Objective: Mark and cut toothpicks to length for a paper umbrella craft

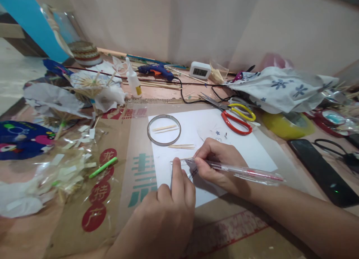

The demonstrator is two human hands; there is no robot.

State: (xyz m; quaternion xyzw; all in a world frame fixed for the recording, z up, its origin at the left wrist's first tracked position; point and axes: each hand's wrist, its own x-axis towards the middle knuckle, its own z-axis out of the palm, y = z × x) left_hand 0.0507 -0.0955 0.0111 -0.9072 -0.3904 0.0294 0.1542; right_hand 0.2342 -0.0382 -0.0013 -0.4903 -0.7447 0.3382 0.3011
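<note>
White paper (pixel 248 151), straight-edged (bare near right corner); my right fingers (pixel 206 148) pinching clear plastic pen (pixel 246 171); left fingers (pixel 177 178), unclosed, pressing slim wooden stick (pixel 183 159).

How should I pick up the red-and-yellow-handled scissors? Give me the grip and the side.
Take the scissors by the red loop, probably best from the near right: that loop lies nearest the person, while the pointed blades aim up and left, away from that approach.
</note>
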